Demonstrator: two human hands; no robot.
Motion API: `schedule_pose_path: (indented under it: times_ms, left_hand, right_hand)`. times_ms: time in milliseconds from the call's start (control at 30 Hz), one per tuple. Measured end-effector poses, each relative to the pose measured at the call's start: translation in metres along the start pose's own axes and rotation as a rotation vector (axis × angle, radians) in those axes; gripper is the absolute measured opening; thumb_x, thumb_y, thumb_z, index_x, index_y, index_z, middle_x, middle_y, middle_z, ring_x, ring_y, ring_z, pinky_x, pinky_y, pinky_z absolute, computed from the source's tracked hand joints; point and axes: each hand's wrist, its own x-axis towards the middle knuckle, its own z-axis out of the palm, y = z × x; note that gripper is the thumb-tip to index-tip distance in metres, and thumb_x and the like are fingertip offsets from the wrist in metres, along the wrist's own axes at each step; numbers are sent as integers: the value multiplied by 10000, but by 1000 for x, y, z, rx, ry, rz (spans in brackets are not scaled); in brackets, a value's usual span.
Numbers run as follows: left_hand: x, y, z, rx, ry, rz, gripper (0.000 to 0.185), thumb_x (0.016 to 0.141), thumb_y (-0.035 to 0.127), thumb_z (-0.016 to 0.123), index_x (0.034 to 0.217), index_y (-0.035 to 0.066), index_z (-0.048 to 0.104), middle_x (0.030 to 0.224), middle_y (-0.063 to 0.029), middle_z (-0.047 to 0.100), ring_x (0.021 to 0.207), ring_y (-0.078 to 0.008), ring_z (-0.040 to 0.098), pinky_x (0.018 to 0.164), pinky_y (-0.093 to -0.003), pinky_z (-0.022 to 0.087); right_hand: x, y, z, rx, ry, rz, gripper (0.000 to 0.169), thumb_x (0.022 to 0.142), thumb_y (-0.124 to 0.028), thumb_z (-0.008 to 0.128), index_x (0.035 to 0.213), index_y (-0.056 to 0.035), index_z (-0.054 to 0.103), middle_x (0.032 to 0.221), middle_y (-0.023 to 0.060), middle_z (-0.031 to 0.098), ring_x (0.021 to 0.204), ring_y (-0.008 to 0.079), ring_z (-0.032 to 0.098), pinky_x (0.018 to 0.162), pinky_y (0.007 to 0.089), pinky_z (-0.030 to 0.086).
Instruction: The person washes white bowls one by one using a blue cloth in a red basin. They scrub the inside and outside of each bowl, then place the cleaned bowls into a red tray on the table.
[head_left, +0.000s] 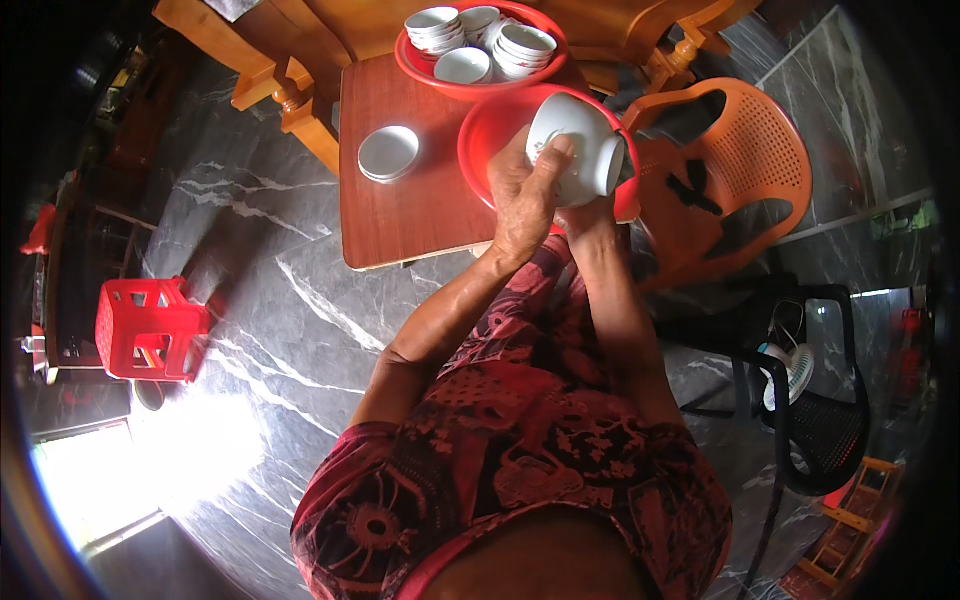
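Note:
A white ceramic bowl (566, 157) with a small floral pattern is tilted on its side, its foot ring turned to the lower right. My left hand (525, 199) grips it, thumb across the outer wall and the other fingers hidden behind. Under the bowl is my right hand (589, 217), mostly covered by it, so its fingers cannot be made out. Both hands are above a red plastic basin (480, 124), whose inside is partly blocked from view. To the left, a short stack of white bowls (388, 152) sits on the reddish wooden table (420, 225).
Behind, a second red basin (480, 91) holds several stacked white bowls (525, 49). An orange plastic armchair (757, 142) with a dark item on it stands right of the table. Farther off are a black chair (825, 427), a white fan (791, 375) and a red stool (146, 330).

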Motion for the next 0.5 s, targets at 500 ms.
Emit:
schedule_pose_path:
  times_ms: [500]
  left_hand:
    - [33, 22, -78, 40, 60, -123, 300, 855, 228, 607, 1019, -24, 600, 793, -5, 596, 677, -65, 510, 586, -206, 417]
  right_hand:
    - [12, 45, 11, 774, 317, 587, 275, 909, -283, 482, 1080, -79, 549, 1023, 40, 599, 923, 169, 586, 785, 330, 505]
